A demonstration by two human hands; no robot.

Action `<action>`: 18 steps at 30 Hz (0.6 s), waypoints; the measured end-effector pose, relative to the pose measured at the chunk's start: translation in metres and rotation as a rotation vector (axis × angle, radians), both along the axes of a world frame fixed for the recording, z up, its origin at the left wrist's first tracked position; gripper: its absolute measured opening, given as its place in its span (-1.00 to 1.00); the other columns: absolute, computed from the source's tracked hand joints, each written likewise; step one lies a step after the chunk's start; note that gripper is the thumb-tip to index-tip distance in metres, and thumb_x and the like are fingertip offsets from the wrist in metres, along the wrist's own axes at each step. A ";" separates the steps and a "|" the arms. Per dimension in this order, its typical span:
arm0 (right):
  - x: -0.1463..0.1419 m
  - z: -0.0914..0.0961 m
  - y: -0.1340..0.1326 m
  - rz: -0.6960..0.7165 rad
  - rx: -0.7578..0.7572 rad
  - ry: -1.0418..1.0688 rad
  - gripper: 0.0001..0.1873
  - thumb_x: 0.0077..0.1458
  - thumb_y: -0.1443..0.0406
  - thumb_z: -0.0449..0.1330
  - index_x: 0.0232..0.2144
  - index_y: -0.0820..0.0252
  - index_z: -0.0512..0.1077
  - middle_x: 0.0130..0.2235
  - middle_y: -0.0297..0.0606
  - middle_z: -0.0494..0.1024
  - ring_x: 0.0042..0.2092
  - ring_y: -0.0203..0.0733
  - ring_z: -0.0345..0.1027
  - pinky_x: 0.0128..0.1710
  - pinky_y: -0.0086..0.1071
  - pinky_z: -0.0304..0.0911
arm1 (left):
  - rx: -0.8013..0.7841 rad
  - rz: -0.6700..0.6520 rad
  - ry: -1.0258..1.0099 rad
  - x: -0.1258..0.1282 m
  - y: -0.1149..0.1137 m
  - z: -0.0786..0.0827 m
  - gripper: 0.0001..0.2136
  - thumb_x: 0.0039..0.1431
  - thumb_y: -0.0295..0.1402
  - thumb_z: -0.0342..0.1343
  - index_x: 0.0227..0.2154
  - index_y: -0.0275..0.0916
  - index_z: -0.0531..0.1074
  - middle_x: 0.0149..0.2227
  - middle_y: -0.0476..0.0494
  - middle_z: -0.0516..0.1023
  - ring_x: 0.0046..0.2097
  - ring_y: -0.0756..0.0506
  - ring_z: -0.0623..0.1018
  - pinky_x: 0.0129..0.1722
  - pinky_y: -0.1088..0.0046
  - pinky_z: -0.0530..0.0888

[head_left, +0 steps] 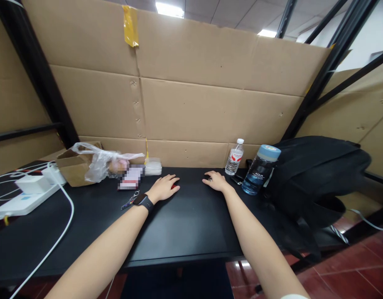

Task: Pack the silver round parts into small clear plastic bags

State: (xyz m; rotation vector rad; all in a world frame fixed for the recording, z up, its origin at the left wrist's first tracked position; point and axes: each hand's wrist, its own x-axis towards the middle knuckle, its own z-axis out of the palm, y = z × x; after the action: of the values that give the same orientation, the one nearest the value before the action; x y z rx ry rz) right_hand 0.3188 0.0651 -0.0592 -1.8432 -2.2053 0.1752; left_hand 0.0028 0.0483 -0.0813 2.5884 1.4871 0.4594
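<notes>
Both bare forearms stretch forward, converging slightly. The left hand (pixel 164 187) lies palm down with fingers loosely curled, a dark watch on its wrist. The right hand (pixel 215 181) also lies palm down, fingers relaxed and pointing left, near the other.

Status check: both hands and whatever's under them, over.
Left hand flat on black table, covering a small red item. Right hand flat, empty. Water bottle and blue bottle just right of it.

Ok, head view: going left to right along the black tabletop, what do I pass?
White power strip → brown cardboard box → left hand → right hand → small clear water bottle → blue-lidded bottle → black backpack.
</notes>
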 end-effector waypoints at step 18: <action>-0.007 0.007 -0.001 0.011 -0.062 -0.008 -0.46 0.24 0.02 0.14 0.18 0.11 0.40 0.23 -0.06 0.41 0.17 0.08 0.35 0.09 -0.13 0.27 | -0.003 -0.017 -0.019 -0.003 0.003 -0.001 -0.45 0.34 0.05 -0.13 0.27 -0.07 0.31 0.37 -0.20 0.24 0.37 -0.31 0.23 0.30 0.08 0.21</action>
State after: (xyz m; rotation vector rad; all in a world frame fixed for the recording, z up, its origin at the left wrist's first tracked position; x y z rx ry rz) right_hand 0.3121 0.0644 -0.0520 -1.8672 -2.2404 0.2414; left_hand -0.0006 0.0517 -0.0822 2.5847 1.4573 0.4783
